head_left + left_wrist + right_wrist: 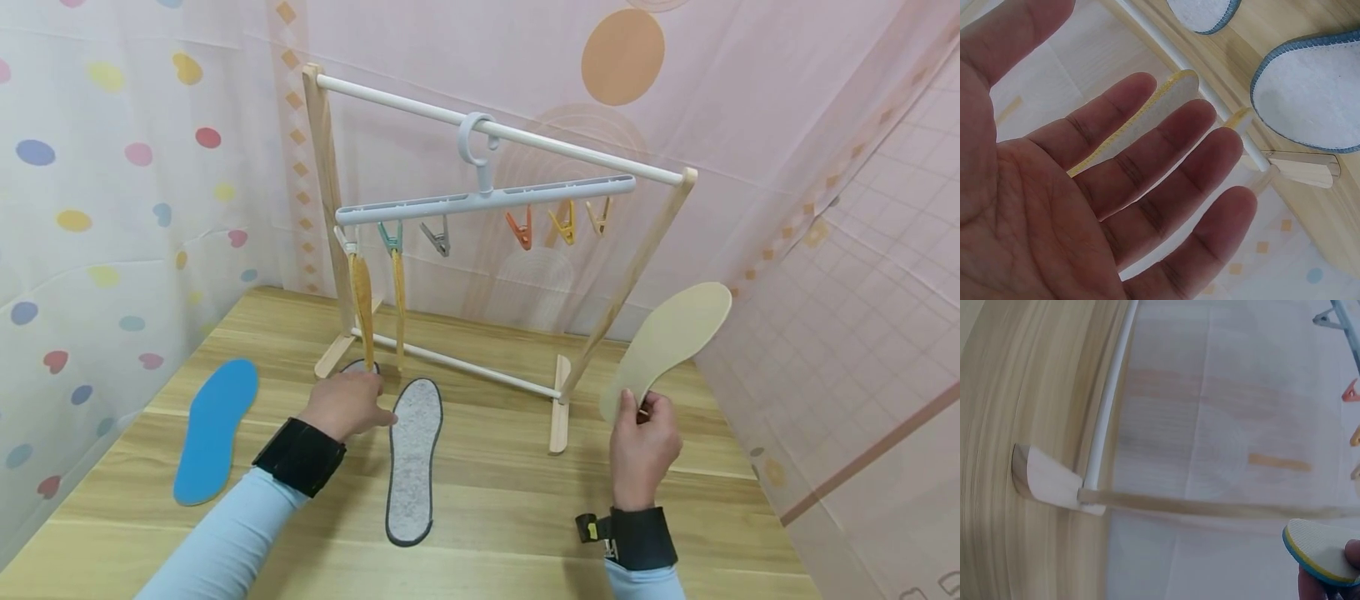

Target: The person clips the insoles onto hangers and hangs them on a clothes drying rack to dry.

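Holding the cream insole (pixel 675 333) right of the drying rack (pixel 585 152), the right hand (pixel 643 442) pinches near one end, ideally firmly without bending it; before the rack, the left hand (pixel 348 406) is empty, fingers spread.

No wording or number can be read; the yellow patch (pixel 592 530) on the black wristband (pixel 645 537), behind the right fingers (pixel 663 412), is too small to tell.

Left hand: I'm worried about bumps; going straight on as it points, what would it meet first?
Probably the lower end of the leftmost hanging yellow-edged insole, shown just above the left hand in the head view, though depth is unclear.
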Demonstrator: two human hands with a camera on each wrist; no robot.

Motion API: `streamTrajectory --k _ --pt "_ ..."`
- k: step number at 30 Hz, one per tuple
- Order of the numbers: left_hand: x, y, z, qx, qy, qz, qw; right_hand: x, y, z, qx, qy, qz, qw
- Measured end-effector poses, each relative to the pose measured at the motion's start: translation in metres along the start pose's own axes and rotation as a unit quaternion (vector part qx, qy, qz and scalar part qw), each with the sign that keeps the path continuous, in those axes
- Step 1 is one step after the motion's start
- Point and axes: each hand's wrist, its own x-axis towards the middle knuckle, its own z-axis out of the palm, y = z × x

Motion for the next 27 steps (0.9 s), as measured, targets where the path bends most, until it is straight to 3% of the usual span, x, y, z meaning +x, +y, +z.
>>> streamTrajectory --k 27 --pt "0.002 0.004 -0.009 -0.02 0.036 0.015 0.9991 -0.02 -0.029 0.007 0.044 -0.047 -0.036 0.997"
